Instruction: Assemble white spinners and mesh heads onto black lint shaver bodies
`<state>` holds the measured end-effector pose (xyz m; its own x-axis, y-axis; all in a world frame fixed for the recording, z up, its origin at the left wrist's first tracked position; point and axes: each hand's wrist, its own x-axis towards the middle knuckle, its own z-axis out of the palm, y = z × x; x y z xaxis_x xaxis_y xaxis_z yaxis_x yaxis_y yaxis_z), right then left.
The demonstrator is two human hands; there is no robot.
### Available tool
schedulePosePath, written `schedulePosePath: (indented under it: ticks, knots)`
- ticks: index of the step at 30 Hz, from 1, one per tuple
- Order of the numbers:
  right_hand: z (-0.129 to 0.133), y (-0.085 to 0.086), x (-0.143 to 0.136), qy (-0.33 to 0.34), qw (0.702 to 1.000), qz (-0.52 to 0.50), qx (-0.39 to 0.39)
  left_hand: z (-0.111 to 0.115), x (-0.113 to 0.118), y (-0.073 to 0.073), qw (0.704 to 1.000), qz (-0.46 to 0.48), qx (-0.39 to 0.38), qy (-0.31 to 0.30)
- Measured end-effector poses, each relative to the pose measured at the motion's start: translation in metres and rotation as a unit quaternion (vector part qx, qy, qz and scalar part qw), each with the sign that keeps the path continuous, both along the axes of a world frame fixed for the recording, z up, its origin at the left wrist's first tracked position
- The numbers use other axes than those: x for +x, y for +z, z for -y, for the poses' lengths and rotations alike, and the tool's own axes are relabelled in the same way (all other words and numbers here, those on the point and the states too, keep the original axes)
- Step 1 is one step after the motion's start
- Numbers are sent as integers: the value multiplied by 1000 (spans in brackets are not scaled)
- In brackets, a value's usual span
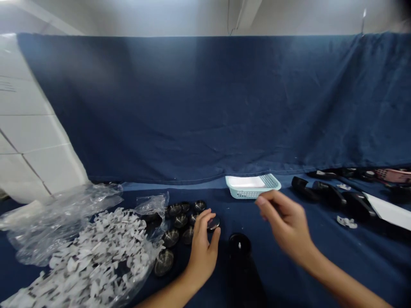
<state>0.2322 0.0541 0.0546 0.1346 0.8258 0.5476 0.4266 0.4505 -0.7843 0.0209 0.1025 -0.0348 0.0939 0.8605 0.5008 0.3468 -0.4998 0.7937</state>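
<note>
My left hand (pixel 203 246) pinches a round metal disc (pixel 213 223) at the right edge of a cluster of several dark metal discs (pixel 176 233) on the blue cloth. My right hand (pixel 287 226) hovers above the cloth to the right, blurred, fingers curled together; I cannot tell if anything is in it. Between the two hands lies a black cylindrical part (pixel 240 250). A small pale blue basket (pixel 253 186) stands just beyond my right hand.
A clear plastic bag (pixel 58 222) with a heap of small white plastic pieces (pixel 96 252) lies at the left. Several black handle-like parts (pixel 330 194) lie at the right, with a white sheet (pixel 390 211) and a pink basket (pixel 394 174). A blue cloth curtain (pixel 208 107) hangs behind.
</note>
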Motion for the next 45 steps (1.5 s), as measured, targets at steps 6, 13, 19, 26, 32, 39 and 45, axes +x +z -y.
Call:
schedulePosePath:
  ticks: [6, 13, 19, 26, 32, 39, 45]
  knots:
    - [-6, -86, -7, 100, 975, -78, -181, 11, -3, 3, 999, 31, 35, -11]
    - [6, -95, -1, 210, 951, -5, -225, 15, 1, 10, 999, -3, -6, -53]
    - [3, -89, 0, 208, 955, 27, -212, 2, 3, 8, 999, 4, -46, -16]
    - [3, -88, 2, 214, 954, 29, -208, -8, 1, -1, 998, 8, -62, 29]
    - [2, -90, 1, 204, 956, 43, -207, -3, 5, 3, 997, -60, -38, -24]
    - [2, -89, 2, 204, 956, 49, -206, -4, 8, 0, 990, -129, -49, -24]
    - [3, -90, 2, 207, 957, 50, -198, -6, 6, -5, 985, -163, -58, 4]
